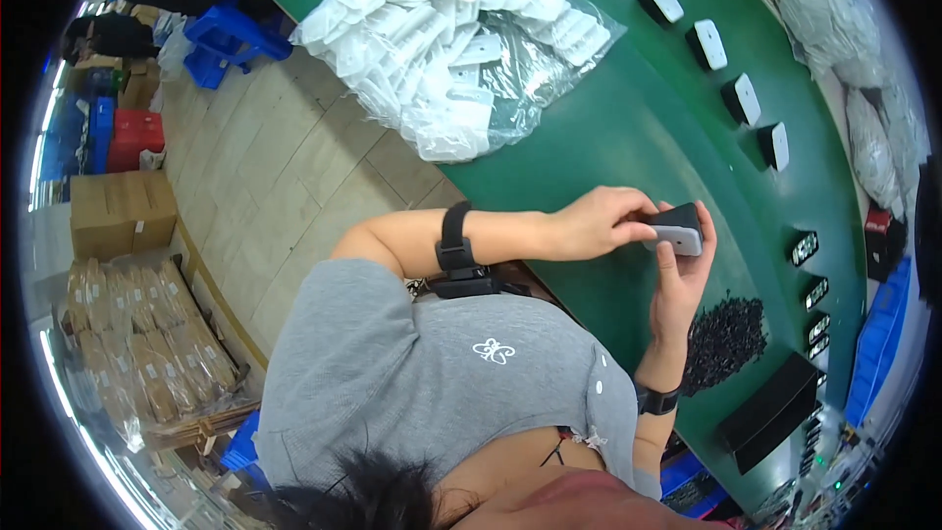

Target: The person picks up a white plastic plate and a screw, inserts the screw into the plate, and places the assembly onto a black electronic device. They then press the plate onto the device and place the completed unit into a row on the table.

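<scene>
Hands (603, 221) (689, 280) hold one black-and-white casing (684, 238), left pinching an end, right cupped around it

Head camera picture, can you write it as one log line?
left hand: touching white-faced black box | right hand: holding it | nearby: pile of small black pieces | surface: green table

We are wearing a plain grey shirt (471, 383) with a white motif (494, 352) and black wrist straps (454, 226); we are seeing a green worktop (608, 128), white covers (412, 34) in a clear bag (530, 86), a black-and-white casing (679, 238) and a heap of black pieces (728, 339); the stool (231, 37) is showing blue, the carton (123, 211) brown, the floor tiles (294, 162) beige.
</scene>
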`<action>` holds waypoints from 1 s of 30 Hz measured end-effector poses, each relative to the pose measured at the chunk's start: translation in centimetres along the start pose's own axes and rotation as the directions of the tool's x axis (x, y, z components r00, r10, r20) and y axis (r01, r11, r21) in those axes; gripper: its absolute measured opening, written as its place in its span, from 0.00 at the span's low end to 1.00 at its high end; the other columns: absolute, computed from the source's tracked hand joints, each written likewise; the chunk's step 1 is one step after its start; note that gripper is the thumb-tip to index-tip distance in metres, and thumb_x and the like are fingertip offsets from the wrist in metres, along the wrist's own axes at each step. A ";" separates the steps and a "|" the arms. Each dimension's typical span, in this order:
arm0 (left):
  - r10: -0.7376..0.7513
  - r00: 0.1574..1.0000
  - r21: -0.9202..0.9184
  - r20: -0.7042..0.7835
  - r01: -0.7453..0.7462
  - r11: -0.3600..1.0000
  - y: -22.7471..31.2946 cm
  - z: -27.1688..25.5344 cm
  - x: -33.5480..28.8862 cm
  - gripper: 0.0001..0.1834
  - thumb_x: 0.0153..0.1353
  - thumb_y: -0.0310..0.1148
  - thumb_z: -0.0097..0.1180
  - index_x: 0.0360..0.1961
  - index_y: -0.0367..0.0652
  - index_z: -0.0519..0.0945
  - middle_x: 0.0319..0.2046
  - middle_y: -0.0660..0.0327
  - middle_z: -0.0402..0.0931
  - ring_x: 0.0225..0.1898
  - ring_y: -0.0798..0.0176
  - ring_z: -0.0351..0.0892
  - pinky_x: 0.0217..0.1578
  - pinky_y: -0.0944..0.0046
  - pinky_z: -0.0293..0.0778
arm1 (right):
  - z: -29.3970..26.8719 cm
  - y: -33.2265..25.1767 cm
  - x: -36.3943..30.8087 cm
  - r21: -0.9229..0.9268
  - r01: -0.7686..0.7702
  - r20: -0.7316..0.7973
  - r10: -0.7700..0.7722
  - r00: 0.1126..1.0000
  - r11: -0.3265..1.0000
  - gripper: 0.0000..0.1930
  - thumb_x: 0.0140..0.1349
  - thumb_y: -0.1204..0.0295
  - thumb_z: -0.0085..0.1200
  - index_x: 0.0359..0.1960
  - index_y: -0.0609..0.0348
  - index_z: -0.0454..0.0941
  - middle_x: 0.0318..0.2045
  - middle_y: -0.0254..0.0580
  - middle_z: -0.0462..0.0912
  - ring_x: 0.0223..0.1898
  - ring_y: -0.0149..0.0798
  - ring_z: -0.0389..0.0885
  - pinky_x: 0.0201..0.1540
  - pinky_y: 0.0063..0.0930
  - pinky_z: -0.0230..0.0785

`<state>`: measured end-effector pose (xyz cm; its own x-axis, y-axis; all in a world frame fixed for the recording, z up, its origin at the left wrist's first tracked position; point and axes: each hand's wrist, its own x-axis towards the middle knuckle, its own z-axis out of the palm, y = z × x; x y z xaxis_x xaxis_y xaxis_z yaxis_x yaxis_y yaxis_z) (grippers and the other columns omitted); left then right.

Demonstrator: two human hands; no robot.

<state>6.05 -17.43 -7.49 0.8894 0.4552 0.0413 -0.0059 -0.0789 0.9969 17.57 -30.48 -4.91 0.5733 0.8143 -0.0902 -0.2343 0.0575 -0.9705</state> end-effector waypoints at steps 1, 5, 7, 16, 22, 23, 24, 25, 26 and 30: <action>0.027 1.000 -0.006 -0.015 -0.027 1.000 0.0 0.2 0.3 0.15 0.63 0.34 0.59 0.46 0.35 0.77 0.39 0.55 0.79 0.41 0.60 0.80 0.43 0.62 0.74 | 0.0 0.0 0.1 -0.008 0.003 -0.027 -0.003 1.000 1.000 0.33 0.61 0.78 0.58 0.67 0.56 0.56 0.57 0.54 0.72 0.57 0.41 0.73 0.63 0.34 0.62; 0.084 0.995 0.317 0.044 -0.094 0.944 2.7 -3.4 0.6 0.14 0.61 0.34 0.61 0.44 0.38 0.78 0.39 0.53 0.78 0.40 0.54 0.79 0.42 0.58 0.74 | -2.3 -1.4 1.3 -0.118 0.069 0.035 -0.065 0.997 0.991 0.32 0.60 0.79 0.58 0.65 0.58 0.58 0.53 0.54 0.75 0.54 0.42 0.75 0.60 0.35 0.66; 0.216 0.974 0.638 -0.062 -0.128 0.759 2.5 -7.1 0.7 0.11 0.59 0.34 0.59 0.39 0.39 0.78 0.37 0.52 0.77 0.40 0.50 0.76 0.42 0.54 0.74 | -4.9 -3.0 1.8 -0.228 0.103 -0.013 -0.109 0.994 0.968 0.31 0.60 0.80 0.58 0.65 0.59 0.59 0.52 0.53 0.77 0.52 0.41 0.77 0.59 0.34 0.67; 0.095 0.995 0.992 0.016 -0.028 0.122 1.2 -20.3 0.7 0.30 0.46 0.24 0.65 0.54 0.37 0.72 0.49 0.54 0.73 0.53 0.49 0.70 0.52 0.55 0.70 | -18.3 -8.4 6.0 -0.590 0.106 -0.191 -0.266 0.945 0.800 0.23 0.65 0.79 0.53 0.61 0.65 0.64 0.56 0.46 0.73 0.57 0.37 0.72 0.62 0.30 0.62; -0.014 1.000 0.978 -0.005 0.008 0.207 1.5 -22.2 1.6 0.34 0.38 0.20 0.68 0.51 0.38 0.72 0.48 0.48 0.70 0.52 0.43 0.68 0.53 0.53 0.67 | -20.8 -9.0 12.2 -0.690 0.046 -0.203 -0.254 0.946 0.722 0.20 0.65 0.74 0.56 0.58 0.63 0.72 0.50 0.42 0.78 0.53 0.33 0.74 0.57 0.25 0.65; -0.018 1.000 0.971 -0.023 0.027 0.237 2.0 -22.1 1.6 0.33 0.38 0.21 0.69 0.49 0.37 0.72 0.46 0.49 0.70 0.50 0.43 0.68 0.50 0.52 0.67 | -21.0 -9.0 13.2 -0.737 0.029 -0.204 -0.264 0.943 0.675 0.19 0.64 0.73 0.56 0.57 0.62 0.73 0.49 0.41 0.79 0.51 0.32 0.75 0.55 0.24 0.65; -0.009 1.000 0.967 0.018 -0.015 0.256 2.4 -21.9 1.9 0.33 0.38 0.21 0.69 0.49 0.37 0.72 0.46 0.49 0.70 0.50 0.43 0.68 0.50 0.52 0.67 | -21.3 -9.0 14.0 -0.776 0.014 -0.203 -0.271 0.941 0.630 0.18 0.64 0.72 0.56 0.55 0.61 0.74 0.47 0.40 0.80 0.49 0.30 0.75 0.54 0.23 0.66; -0.055 0.998 0.973 -0.014 0.026 0.230 2.6 -21.9 2.3 0.30 0.38 0.22 0.70 0.46 0.37 0.72 0.46 0.50 0.70 0.49 0.43 0.68 0.49 0.52 0.67 | -22.0 -8.4 14.8 -0.778 0.002 -0.221 -0.277 0.935 0.628 0.16 0.64 0.71 0.57 0.53 0.61 0.75 0.45 0.38 0.80 0.47 0.30 0.76 0.52 0.23 0.66; -0.102 0.993 0.978 -0.056 0.075 0.193 2.9 -21.7 2.6 0.28 0.37 0.23 0.71 0.43 0.38 0.73 0.45 0.51 0.71 0.48 0.43 0.68 0.47 0.52 0.68 | -22.8 -7.7 15.6 -0.775 -0.002 -0.231 -0.280 0.932 0.631 0.15 0.64 0.70 0.57 0.50 0.61 0.76 0.43 0.36 0.80 0.45 0.29 0.76 0.50 0.22 0.67; -0.085 0.996 0.996 -0.008 0.016 0.092 3.2 -20.7 3.8 0.21 0.42 0.29 0.70 0.37 0.39 0.73 0.40 0.55 0.73 0.44 0.46 0.70 0.42 0.53 0.69 | -24.5 -6.3 17.8 -0.793 -0.039 -0.158 -0.143 0.977 0.608 0.14 0.64 0.69 0.58 0.48 0.61 0.76 0.38 0.33 0.80 0.40 0.27 0.75 0.46 0.21 0.67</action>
<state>-0.05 2.38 -2.72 0.8829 0.4675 -0.0434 0.4688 -0.8829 0.0254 48.45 -30.51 -5.92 0.7176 0.6963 0.0152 0.4579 -0.4552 -0.7637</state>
